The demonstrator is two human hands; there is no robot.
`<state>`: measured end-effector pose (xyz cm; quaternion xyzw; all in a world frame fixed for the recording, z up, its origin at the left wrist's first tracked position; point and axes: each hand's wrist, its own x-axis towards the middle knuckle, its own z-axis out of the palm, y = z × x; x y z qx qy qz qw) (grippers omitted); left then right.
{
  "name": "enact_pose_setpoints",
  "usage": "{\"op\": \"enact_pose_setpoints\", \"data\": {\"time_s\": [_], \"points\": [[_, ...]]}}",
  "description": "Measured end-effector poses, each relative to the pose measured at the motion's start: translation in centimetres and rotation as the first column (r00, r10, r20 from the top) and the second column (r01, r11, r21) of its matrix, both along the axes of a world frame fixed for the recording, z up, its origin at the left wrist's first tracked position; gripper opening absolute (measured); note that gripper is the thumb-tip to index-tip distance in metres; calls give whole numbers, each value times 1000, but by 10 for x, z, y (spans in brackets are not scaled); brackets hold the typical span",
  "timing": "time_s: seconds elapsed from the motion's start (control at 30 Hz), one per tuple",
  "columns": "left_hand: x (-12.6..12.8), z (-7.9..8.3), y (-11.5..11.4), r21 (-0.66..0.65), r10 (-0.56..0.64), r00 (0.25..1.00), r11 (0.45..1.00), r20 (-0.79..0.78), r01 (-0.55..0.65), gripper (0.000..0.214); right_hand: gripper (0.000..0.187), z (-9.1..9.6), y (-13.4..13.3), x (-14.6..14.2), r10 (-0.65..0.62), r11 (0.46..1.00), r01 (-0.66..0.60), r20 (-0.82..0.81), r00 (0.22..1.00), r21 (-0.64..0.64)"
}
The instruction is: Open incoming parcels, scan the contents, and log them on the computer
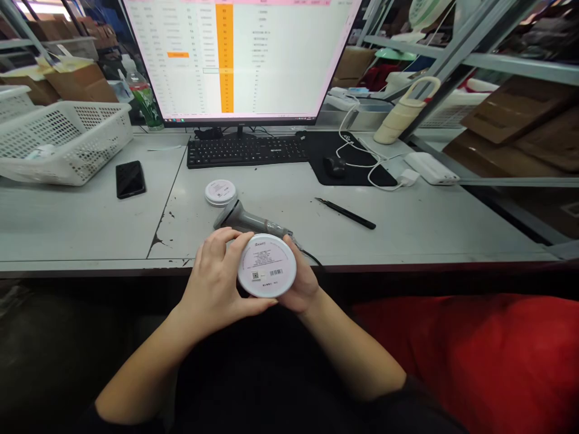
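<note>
Both hands grip a round white tin (pixel 266 265), its printed label with small codes facing me. My left hand (pixel 219 271) wraps the tin's left side, thumb along the bottom edge and fingers over the top. From the right and behind, my right hand (pixel 299 280) closes on it; some of its fingers are hidden. Just beyond the hands a grey handheld barcode scanner (pixel 257 223) lies on the desk, its head to the left and its cable running right. Past the scanner's head sits a second round white tin (pixel 221 191), label up.
On the desk (pixel 429 223) are a black craft knife (pixel 346 213), phone (pixel 130 179), keyboard (pixel 246 149), mouse (pixel 335 167) on a mat, and a white adapter (pixel 430 168) with cables. A monitor (pixel 289 60) stands behind, a white basket (pixel 76 144) left, metal shelving (pixel 520 66) right.
</note>
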<state>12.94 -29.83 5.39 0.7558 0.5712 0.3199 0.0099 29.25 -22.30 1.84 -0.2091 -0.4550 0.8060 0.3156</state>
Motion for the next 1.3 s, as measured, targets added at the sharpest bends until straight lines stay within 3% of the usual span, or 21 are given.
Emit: {"op": "enact_pose_setpoints", "data": {"time_s": [0.27, 0.4, 0.5, 0.6, 0.7, 0.8, 0.87, 0.93, 1.03, 1.13, 1.23, 1.3], "points": [[0, -7, 3, -14, -14, 1000, 1000, -2, 14, 93, 69, -6, 0, 0, 51, 947, -77, -88, 995, -312], [-1, -17, 4, 4, -122, 991, 993, 57, 122, 97, 75, -3, -2, -1, 80, 920, -116, -111, 991, -375], [-5, -32, 6, 45, -185, 970, 983, 157, 180, 103, 83, -2, -6, 2, 94, 931, -127, -110, 989, -342], [-10, -48, 9, 105, -143, 941, 988, 307, 116, 100, 85, -2, -9, 8, 114, 953, -147, -135, 984, -267], [-10, -58, 8, 79, -90, 854, 995, 512, 58, 97, 87, -4, -11, 14, 186, 969, -207, -154, 970, -132], [-4, -62, 5, 34, -105, 755, 993, 648, 109, 96, 108, -4, -13, 15, 142, 989, -144, -101, 985, -16], [-2, -62, 3, 16, -141, 707, 983, 693, 180, 97, 116, -5, -13, 15, 104, 994, -102, -84, 991, 28], [-2, -58, 1, -20, -177, 710, 965, 682, 260, 99, 115, -4, -12, 15, 132, 991, -129, -75, 988, 37], [-6, -44, -5, -128, -218, 795, 930, 567, 346, 105, 107, -3, -10, 17, 252, 966, -252, -25, 968, -49], [-7, -24, -15, -207, -242, 886, 916, 396, 343, 115, 112, 0, -10, 19, 348, 934, -343, 32, 937, -99], [-3, -13, -20, -183, -268, 926, 929, 264, 321, 126, 112, 3, -10, 19, 363, 932, -360, 76, 929, -48], [-2, -16, -19, -112, -277, 916, 941, 290, 320, 128, 108, 5, -10, 21, 285, 956, -288, 72, 956, 48]]}}
